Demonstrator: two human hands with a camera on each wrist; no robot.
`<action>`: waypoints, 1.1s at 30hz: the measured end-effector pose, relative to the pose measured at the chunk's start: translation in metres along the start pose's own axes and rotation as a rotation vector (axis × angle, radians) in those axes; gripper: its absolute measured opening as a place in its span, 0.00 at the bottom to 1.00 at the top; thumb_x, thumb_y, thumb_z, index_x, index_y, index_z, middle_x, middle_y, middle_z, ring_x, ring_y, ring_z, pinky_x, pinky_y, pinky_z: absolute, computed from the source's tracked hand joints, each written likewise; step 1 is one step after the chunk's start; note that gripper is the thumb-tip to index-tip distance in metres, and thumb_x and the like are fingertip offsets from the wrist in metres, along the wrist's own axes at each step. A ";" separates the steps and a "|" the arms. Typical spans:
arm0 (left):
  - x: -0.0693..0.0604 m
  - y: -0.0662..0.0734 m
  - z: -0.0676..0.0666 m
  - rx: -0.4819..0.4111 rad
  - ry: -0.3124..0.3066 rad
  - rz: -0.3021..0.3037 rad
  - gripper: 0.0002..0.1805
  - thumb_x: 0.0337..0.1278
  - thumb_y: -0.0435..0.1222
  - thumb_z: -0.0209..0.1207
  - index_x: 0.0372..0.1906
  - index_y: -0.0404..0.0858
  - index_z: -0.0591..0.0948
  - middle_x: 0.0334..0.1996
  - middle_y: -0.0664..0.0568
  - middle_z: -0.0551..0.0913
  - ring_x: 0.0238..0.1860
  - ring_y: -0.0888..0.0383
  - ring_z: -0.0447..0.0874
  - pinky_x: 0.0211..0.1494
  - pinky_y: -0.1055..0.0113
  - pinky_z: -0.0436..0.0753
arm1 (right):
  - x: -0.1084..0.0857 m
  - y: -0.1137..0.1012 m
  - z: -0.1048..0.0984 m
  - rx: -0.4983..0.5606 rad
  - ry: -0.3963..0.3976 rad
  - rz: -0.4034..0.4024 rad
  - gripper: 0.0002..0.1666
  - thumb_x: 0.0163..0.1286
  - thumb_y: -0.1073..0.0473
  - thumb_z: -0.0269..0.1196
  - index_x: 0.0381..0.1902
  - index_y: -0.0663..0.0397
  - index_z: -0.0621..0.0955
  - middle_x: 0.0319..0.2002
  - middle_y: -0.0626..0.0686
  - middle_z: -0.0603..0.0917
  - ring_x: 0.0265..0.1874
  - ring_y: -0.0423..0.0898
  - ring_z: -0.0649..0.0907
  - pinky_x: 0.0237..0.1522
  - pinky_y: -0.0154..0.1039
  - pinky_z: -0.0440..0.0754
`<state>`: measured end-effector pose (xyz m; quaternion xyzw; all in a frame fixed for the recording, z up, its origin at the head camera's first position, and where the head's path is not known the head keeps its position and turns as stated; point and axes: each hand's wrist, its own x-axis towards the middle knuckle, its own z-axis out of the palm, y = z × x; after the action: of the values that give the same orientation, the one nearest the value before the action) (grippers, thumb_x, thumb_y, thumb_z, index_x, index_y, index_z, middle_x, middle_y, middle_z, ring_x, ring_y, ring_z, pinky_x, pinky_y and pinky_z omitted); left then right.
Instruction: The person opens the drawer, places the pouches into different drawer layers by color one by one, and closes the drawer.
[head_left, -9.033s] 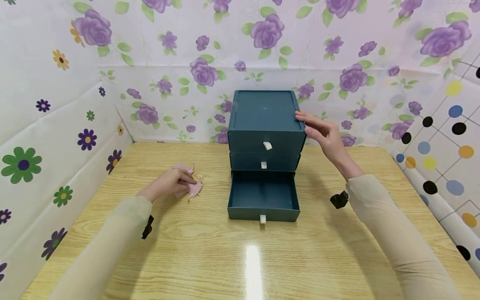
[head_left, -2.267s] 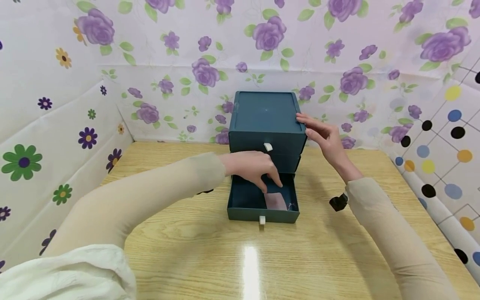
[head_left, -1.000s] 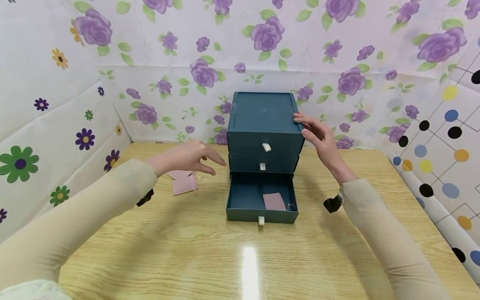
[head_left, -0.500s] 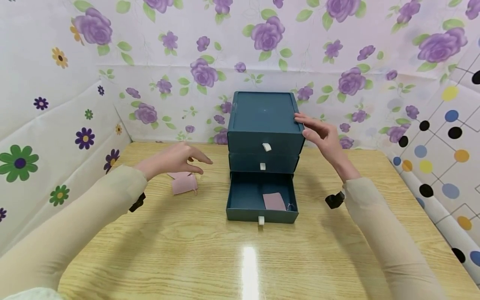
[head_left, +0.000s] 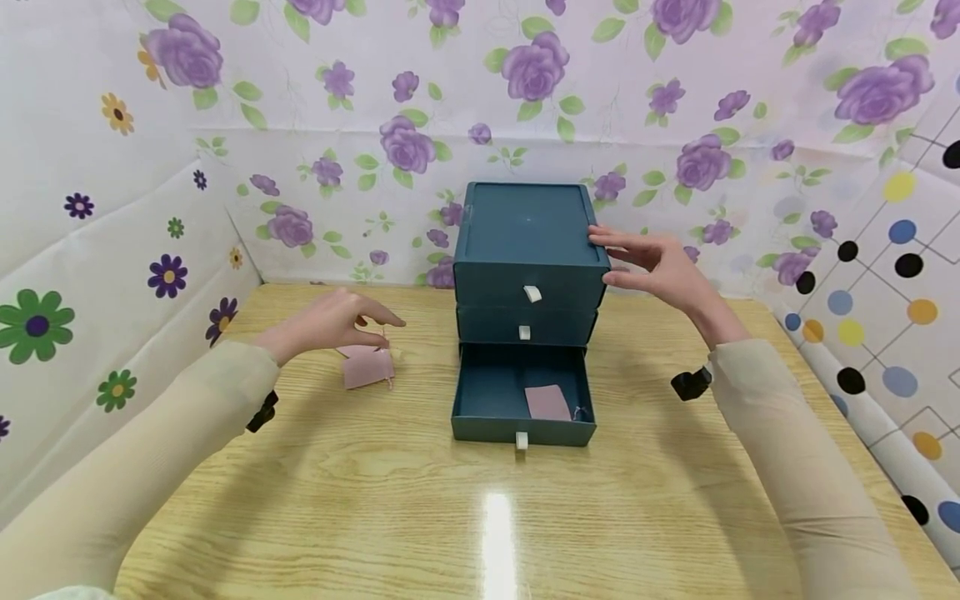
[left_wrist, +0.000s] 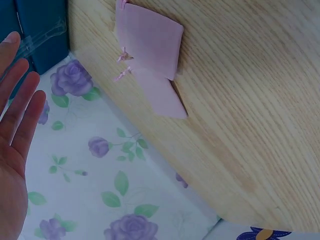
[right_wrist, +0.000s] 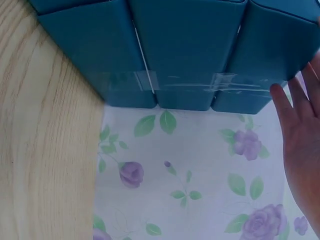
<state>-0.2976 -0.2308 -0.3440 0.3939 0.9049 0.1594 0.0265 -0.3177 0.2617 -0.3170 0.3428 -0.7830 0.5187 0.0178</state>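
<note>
My left hand hovers over the left of the table, fingers extended and nothing in them. Below it lie two overlapping pink drawstring pouches, partly covered by the hand in the head view; the left wrist view shows both pouches flat, apart from the hand. Another pink pouch rests in the pulled-out bottom drawer of a dark blue drawer unit. With fingertips at the unit's upper right edge, my right hand touches it, fingers fairly straight.
The upper two drawers, with white pull tabs, are pushed in. Clear tape runs across the unit's back part. Floral cloth walls stand behind the wooden table and at both sides.
A pink pouch, earlier on the table, now lies in the drawer. My left hand has gone from the drawer back left, above the other pouches. My right wrist has swung slightly right.
</note>
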 end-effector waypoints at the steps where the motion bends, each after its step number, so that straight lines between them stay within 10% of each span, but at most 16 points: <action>1: -0.001 -0.001 0.000 0.002 0.004 -0.007 0.19 0.57 0.39 0.69 0.55 0.46 0.86 0.53 0.49 0.88 0.48 0.52 0.89 0.47 0.58 0.89 | 0.000 0.000 0.000 -0.009 -0.007 0.002 0.32 0.66 0.70 0.65 0.68 0.56 0.75 0.74 0.51 0.69 0.74 0.38 0.67 0.70 0.27 0.69; 10: -0.008 -0.016 0.002 -0.008 0.018 -0.044 0.19 0.57 0.39 0.68 0.55 0.45 0.86 0.53 0.49 0.87 0.49 0.49 0.89 0.47 0.58 0.89 | -0.006 -0.012 0.009 -0.079 0.002 0.050 0.38 0.64 0.69 0.67 0.71 0.50 0.71 0.77 0.47 0.63 0.76 0.36 0.62 0.74 0.26 0.62; 21: -0.022 -0.036 0.007 -0.018 0.020 -0.053 0.20 0.56 0.37 0.69 0.55 0.39 0.85 0.52 0.45 0.87 0.51 0.45 0.87 0.49 0.53 0.88 | -0.012 -0.023 0.022 -0.071 0.055 0.032 0.38 0.65 0.69 0.66 0.72 0.55 0.70 0.77 0.49 0.63 0.77 0.37 0.61 0.79 0.57 0.54; 33: -0.026 -0.044 0.018 0.017 -0.015 -0.094 0.19 0.55 0.35 0.70 0.53 0.42 0.87 0.51 0.49 0.88 0.51 0.47 0.88 0.50 0.52 0.88 | -0.013 -0.021 0.023 -0.093 0.062 0.031 0.38 0.65 0.69 0.66 0.72 0.54 0.70 0.77 0.49 0.63 0.75 0.34 0.62 0.78 0.57 0.55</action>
<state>-0.3075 -0.2730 -0.3768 0.3525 0.9234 0.1475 0.0373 -0.2884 0.2450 -0.3152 0.3133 -0.8106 0.4922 0.0501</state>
